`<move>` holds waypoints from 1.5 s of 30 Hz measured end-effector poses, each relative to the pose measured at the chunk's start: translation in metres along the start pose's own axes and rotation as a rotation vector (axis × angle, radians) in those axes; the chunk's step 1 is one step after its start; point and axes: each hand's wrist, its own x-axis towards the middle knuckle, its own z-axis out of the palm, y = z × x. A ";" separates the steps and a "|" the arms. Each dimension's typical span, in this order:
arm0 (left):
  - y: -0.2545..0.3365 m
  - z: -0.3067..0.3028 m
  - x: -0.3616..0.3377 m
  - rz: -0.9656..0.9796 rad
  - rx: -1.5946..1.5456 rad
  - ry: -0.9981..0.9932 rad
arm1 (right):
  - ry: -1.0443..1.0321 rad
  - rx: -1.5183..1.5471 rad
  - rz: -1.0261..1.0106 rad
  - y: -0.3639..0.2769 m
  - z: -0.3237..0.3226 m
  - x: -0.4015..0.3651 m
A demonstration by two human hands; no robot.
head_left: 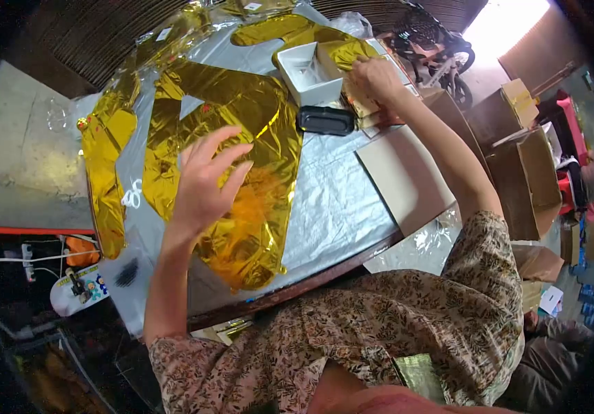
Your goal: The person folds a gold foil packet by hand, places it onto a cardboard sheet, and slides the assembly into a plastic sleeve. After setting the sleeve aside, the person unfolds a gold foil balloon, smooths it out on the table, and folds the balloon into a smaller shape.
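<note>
Holding the left hand (206, 176) over the gold foil piece (245, 96) on the silver-covered table (338, 186), with fingers spread apart; cannot tell whether touching it. Reaching across with the right hand (378, 81) to the second foil piece (344, 52), just beside the white box (290, 63); cannot tell whether pinching anything, with fingertips partly hidden. Also on the table, near the white box: black tray (325, 121), pale board (407, 176).

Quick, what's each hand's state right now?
Left hand: open, fingers spread over the gold foil.
Right hand: fingers curled beside the white box; whether it's holding anything cannot be told.
</note>
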 end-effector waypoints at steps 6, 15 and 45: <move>-0.002 0.046 0.140 0.299 -0.080 0.062 | 0.064 -0.013 0.016 0.002 -0.008 0.021; 0.035 0.185 0.275 0.174 0.268 -0.316 | 0.240 1.032 0.532 0.099 -0.022 0.026; -0.019 0.198 0.313 -0.212 -0.223 -0.112 | 0.419 0.918 0.451 0.066 -0.015 -0.015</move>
